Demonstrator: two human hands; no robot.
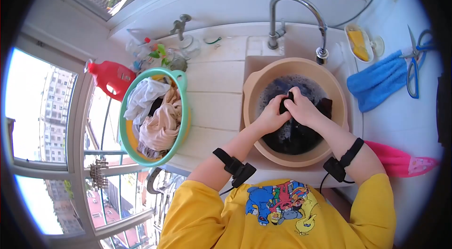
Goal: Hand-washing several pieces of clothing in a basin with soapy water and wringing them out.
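Note:
A beige plastic basin (pixel 250 111) sits in the sink and holds dark, sudsy water (pixel 273 86). Over it, my left hand (pixel 274 113) and my right hand (pixel 300 106) meet, both gripping a bunched black cloth (pixel 290 98). The rest of the dark fabric spreads down into the water below my wrists, so its outline is hard to make out. A dark reddish-brown piece of fabric (pixel 325 105) shows at the basin's right side. Above the back right rim hangs the spout of a chrome gooseneck faucet (pixel 321 55).
Left on the ribbed counter (pixel 212 107) stands a green-rimmed basin (pixel 185 122) of crumpled laundry (pixel 160 122). Behind it are a red detergent jug (pixel 114 77) and a glass vase (pixel 190 47). Along the right wall hang a soap dish (pixel 359 44), blue towel (pixel 378 81), scissors (pixel 412 72) and pink towel (pixel 395 159).

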